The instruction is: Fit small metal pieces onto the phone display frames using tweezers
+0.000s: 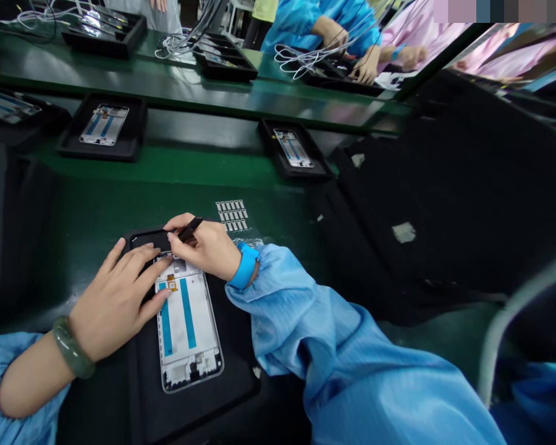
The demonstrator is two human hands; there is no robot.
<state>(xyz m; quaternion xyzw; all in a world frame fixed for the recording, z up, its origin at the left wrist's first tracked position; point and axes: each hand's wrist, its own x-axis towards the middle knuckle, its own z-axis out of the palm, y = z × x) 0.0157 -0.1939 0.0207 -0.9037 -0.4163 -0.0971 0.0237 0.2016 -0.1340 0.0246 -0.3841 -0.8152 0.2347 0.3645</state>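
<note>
A silver phone frame (201, 321) with two blue strips lies in a black tray (234, 377). My left hand (120, 293) rests with spread fingers over the frame's upper left edge, its thumb and fingertips close to a small orange flex part (172, 283). In my right hand (206, 247) is a black pen-like tool (190, 229), held at the top end of the frame; its tip is hidden behind my fingers. A sheet of small silver pieces (232, 215) lies just beyond my right hand.
Black trays (136, 139) (282, 162) with similar phone frames stand farther back on the green table (180, 167). Black cloth-like material (458, 204) covers the right side. People in blue and pink sleeves work behind a raised green shelf (204, 93) holding trays and white cables (301, 60).
</note>
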